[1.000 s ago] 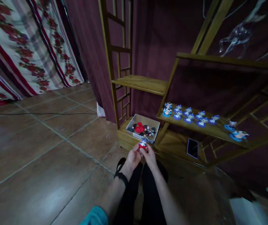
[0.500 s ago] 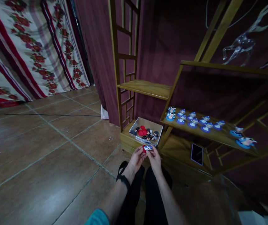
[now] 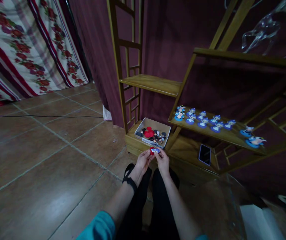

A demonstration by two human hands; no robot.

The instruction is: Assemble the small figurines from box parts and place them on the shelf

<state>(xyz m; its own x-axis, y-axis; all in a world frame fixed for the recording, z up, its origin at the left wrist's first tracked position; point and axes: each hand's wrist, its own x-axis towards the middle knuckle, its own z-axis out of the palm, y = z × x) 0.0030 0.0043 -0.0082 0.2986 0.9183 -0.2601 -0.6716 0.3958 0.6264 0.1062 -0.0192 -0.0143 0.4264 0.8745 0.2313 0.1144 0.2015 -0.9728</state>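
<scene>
A small blue-and-white figurine [image 3: 156, 150] with a red round base [image 3: 152, 150] is held between my two hands, just in front of the box. My left hand [image 3: 143, 161] is closed on the red base. At the figurine's other side, the fingers of my right hand [image 3: 163, 160] pinch its blue-and-white body. Beyond them, on the low shelf, sits an open cardboard box [image 3: 143, 140] with red discs [image 3: 149, 133] and several dark figurines [image 3: 158, 137] inside. Whether figurine and base are joined cannot be made out.
Several purple-based figurines [image 3: 203, 122] stand in rows on the slanted-looking shelf [image 3: 229, 136], with blue-based ones [image 3: 255, 141] at its ends. A phone [image 3: 204, 154] lies on the lower shelf. A clear deer ornament [image 3: 263, 31] stands higher up. A cable [image 3: 45, 116] crosses the tiled floor.
The view has shifted, so the shelf and box appear slightly lower-left to higher in the picture. Both hands still hold the figurine and its red base, turned slightly.
</scene>
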